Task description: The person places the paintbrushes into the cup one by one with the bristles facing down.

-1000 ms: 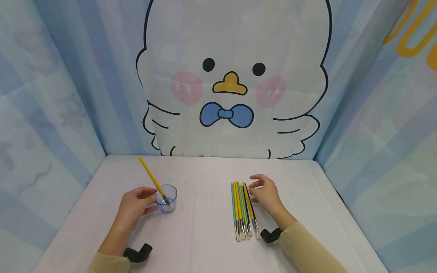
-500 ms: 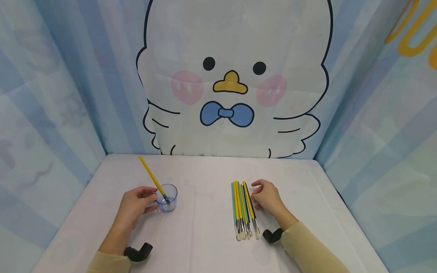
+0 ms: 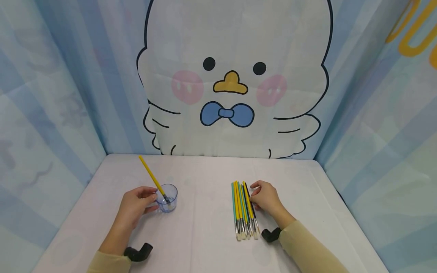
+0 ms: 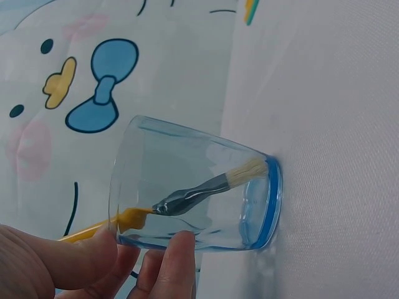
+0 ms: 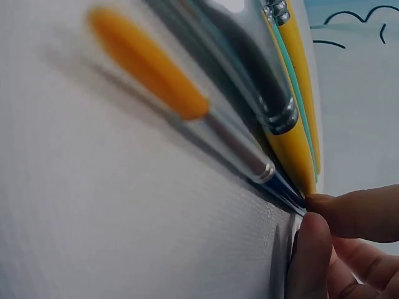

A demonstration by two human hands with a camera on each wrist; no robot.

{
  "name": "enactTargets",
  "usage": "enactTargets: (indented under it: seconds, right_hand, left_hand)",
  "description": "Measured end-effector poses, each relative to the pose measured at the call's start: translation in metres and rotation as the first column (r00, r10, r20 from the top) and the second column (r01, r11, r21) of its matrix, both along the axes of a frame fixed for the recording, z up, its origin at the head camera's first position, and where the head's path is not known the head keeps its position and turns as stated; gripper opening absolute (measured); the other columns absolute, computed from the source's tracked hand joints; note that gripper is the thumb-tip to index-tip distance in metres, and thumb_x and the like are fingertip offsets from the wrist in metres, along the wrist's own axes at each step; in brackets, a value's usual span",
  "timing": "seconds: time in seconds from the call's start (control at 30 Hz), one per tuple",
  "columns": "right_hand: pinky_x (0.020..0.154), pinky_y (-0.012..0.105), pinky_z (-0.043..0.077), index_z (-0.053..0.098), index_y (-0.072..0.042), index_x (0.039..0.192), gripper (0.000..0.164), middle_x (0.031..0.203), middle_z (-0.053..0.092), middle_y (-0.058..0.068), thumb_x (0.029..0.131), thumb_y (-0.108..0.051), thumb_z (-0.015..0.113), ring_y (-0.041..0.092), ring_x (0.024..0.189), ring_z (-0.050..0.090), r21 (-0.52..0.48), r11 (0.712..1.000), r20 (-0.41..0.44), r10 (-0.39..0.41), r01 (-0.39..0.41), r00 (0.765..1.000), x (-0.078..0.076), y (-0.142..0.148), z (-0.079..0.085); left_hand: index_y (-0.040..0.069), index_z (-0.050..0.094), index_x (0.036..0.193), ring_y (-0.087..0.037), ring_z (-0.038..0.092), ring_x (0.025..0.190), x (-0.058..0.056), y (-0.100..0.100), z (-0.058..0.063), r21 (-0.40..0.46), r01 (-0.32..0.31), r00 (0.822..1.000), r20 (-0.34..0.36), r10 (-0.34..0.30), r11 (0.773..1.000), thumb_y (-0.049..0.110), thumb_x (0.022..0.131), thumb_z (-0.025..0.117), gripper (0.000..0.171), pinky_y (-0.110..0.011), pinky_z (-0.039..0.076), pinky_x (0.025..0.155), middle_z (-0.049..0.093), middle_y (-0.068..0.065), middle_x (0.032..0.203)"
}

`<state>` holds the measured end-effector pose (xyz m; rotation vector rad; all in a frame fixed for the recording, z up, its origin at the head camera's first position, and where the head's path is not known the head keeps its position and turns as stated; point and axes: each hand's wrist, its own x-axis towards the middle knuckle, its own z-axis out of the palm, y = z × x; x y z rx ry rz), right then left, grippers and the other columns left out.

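In the head view, my left hand holds a clear blue-tinted cup upright on the table, thumb at its rim. A yellow-handled paintbrush leans in it, pale bristles down at the base. Over to the right lies a row of paintbrushes with yellow, teal and dark handles, bristles towards me. My right hand is at the row's right side. In the right wrist view its thumb and forefinger pinch the dark-handled paintbrush with orange bristles, beside a thicker yellow one.
White cloth covers the table, which ends at a backdrop printed with a cartoon bird. Blue-striped curtains close in both sides. A black camera mount sits on each wrist.
My right hand has come down slightly and drawn its fingers together on the outermost paintbrush. The rightmost yellow brush has shifted left against the row. Left hand and cup stay put.
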<state>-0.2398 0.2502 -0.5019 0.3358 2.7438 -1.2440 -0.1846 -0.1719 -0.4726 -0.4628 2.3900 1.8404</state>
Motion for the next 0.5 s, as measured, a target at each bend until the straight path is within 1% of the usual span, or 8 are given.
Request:
enactTargets:
  seconds: [0.17,0.3,0.4,0.5]
  right_hand:
    - [0.050,0.025,0.057,0.069,-0.006,0.122,0.041,0.086,0.065,0.007,0.085,-0.004,0.086,0.017,0.058,0.060,0.041,0.999,-0.001,0.018,-0.017,1.000,-0.0007,-0.0019,0.0015]
    - [0.050,0.025,0.053,0.069,-0.004,0.121,0.038,0.080,0.065,0.006,0.085,-0.002,0.082,0.016,0.055,0.060,0.074,0.997,0.006,0.032,-0.032,0.999,-0.0009,-0.0036,0.0052]
    - [0.050,0.025,0.049,0.069,-0.004,0.119,0.036,0.077,0.066,0.005,0.084,-0.003,0.078,0.016,0.053,0.060,0.104,0.994,0.025,0.032,-0.035,0.999,-0.0018,-0.0047,0.0067]
    - [0.051,0.024,0.049,0.069,-0.004,0.118,0.035,0.079,0.067,0.005,0.085,-0.005,0.080,0.015,0.054,0.061,0.132,0.991,0.046,0.031,-0.037,0.998,-0.0029,-0.0058,0.0083]
  left_hand:
    - [-0.002,0.064,0.139,-0.028,0.070,0.112,-0.0002,-0.0002,-0.0004,0.001,-0.001,1.000,-0.001,0.001,1.000,0.009,0.106,0.067,0.035,-0.029,0.069,0.080,0.063,-0.023,0.131]
    - [-0.002,0.063,0.140,-0.028,0.070,0.112,0.0002,-0.0003,-0.0003,0.000,0.001,1.000,-0.002,-0.001,1.000,0.009,0.106,0.067,0.035,-0.029,0.069,0.080,0.063,-0.024,0.131]
    - [-0.002,0.063,0.140,-0.028,0.070,0.111,0.0002,-0.0002,-0.0004,0.000,0.002,1.000,0.000,-0.002,1.000,0.009,0.106,0.067,0.036,-0.029,0.069,0.080,0.063,-0.024,0.132]
    - [-0.002,0.063,0.140,-0.028,0.071,0.111,0.0001,0.0001,-0.0005,0.000,0.000,1.000,0.003,0.000,1.000,0.010,0.106,0.067,0.036,-0.029,0.069,0.080,0.063,-0.024,0.132]
